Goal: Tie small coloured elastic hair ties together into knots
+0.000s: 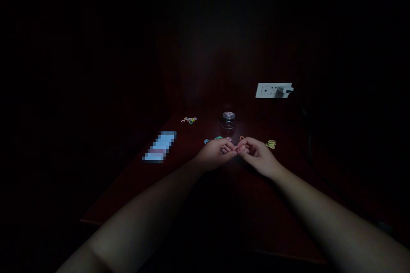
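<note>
While hands (215, 154) (261, 158) pinch ring (236, 149), table's left edge (123, 173) lies well apart.

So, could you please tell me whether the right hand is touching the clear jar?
Apart: the head view shows the right hand nearer the camera, with dark tabletop visible between it and the jar.

The ring (236, 149) between the fingers (248, 140) looks reddish-orange. Just beyond the fingers lie blue (206, 141), green (218, 138), pink (228, 139) and orange-red (241, 138) rings; to their right, yellow rings (271, 143); farther left, a multicoloured pile (191, 120). Beyond, the jar's grey lid (228, 115) has a pinkish-white pattern. Beneath them, the table (128, 194) is dark red.
</note>
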A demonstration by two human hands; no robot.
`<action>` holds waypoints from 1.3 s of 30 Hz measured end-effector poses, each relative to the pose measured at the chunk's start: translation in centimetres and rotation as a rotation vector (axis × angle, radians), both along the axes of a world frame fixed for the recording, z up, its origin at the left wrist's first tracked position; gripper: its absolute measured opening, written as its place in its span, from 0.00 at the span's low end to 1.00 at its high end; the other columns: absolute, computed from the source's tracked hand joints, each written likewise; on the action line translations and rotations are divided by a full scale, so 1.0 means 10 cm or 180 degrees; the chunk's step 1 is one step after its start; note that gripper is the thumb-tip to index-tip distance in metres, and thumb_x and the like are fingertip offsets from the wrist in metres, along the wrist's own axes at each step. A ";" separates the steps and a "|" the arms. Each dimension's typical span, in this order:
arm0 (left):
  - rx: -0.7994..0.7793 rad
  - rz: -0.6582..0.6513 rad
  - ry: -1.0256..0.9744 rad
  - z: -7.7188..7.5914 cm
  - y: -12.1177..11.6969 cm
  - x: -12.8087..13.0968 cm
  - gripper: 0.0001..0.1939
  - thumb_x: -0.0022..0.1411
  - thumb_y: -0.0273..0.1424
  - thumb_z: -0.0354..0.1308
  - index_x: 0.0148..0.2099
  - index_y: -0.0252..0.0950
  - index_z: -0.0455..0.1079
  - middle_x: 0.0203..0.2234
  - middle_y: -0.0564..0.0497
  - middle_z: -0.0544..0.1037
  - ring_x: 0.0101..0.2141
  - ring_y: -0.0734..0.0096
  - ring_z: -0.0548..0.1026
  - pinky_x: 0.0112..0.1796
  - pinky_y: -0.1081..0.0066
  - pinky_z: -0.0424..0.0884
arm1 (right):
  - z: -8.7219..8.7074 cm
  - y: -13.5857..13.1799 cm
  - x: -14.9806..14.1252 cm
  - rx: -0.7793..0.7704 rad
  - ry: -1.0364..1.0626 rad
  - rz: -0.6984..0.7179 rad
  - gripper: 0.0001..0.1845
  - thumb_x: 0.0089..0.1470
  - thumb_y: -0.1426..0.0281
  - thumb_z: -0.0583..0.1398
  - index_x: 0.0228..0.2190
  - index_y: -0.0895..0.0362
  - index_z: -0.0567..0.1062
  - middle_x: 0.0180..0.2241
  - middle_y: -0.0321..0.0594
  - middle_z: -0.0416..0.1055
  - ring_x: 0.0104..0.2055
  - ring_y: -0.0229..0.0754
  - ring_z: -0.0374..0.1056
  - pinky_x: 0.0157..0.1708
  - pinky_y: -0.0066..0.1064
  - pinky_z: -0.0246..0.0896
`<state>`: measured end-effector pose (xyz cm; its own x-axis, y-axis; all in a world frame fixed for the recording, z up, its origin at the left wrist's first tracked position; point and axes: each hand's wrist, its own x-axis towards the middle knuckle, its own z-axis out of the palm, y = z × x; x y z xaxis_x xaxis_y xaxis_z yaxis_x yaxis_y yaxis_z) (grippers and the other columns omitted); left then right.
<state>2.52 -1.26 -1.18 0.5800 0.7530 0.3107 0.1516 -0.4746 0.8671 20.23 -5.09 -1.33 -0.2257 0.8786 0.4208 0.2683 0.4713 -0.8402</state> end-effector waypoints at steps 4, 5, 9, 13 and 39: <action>-0.0043 -0.0083 0.0104 -0.01 -0.01 0.00 0.07 0.55 0.31 0.61 0.34 0.31 0.70 0.24 0.53 0.74 0.24 0.80 0.69 0.27 0.78 0.65 | -0.01 0.00 0.01 0.0015 -0.0120 -0.0018 0.10 0.50 0.63 0.61 0.27 0.57 0.70 0.22 0.34 0.63 0.23 0.35 0.56 0.23 0.28 0.51; -0.0071 -0.0134 0.0123 0.00 -0.01 -0.01 0.07 0.55 0.31 0.60 0.34 0.31 0.70 0.25 0.52 0.74 0.25 0.79 0.69 0.27 0.78 0.65 | -0.02 0.00 0.02 0.0033 -0.0131 -0.0052 0.10 0.50 0.63 0.61 0.26 0.57 0.69 0.21 0.34 0.63 0.23 0.34 0.56 0.23 0.28 0.51; -0.0128 -0.0263 0.0143 0.03 -0.04 -0.01 0.06 0.56 0.29 0.59 0.34 0.31 0.69 0.28 0.50 0.77 0.26 0.79 0.71 0.28 0.77 0.65 | -0.03 0.03 0.05 0.0081 -0.0160 -0.0198 0.11 0.50 0.64 0.61 0.24 0.57 0.68 0.20 0.33 0.62 0.22 0.34 0.55 0.23 0.27 0.49; -0.0031 -0.0074 0.0039 0.04 -0.03 -0.01 0.06 0.56 0.29 0.59 0.34 0.31 0.70 0.28 0.50 0.77 0.26 0.79 0.71 0.28 0.77 0.65 | -0.03 0.04 0.06 0.0132 -0.0141 -0.0244 0.10 0.51 0.64 0.60 0.24 0.57 0.68 0.19 0.32 0.61 0.22 0.34 0.55 0.23 0.27 0.49; 0.0298 0.0041 0.0039 0.02 0.02 -0.02 0.09 0.58 0.33 0.57 0.37 0.31 0.72 0.29 0.50 0.75 0.28 0.77 0.70 0.31 0.76 0.66 | 0.00 -0.01 0.02 0.0437 -0.0523 -0.0042 0.06 0.53 0.69 0.57 0.26 0.57 0.68 0.21 0.32 0.59 0.23 0.34 0.53 0.25 0.27 0.50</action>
<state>2.36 -1.09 -1.00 0.5746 0.7285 0.3730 0.1687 -0.5513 0.8171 20.47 -5.18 -1.30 -0.2899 0.8189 0.4954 0.4033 0.5739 -0.7127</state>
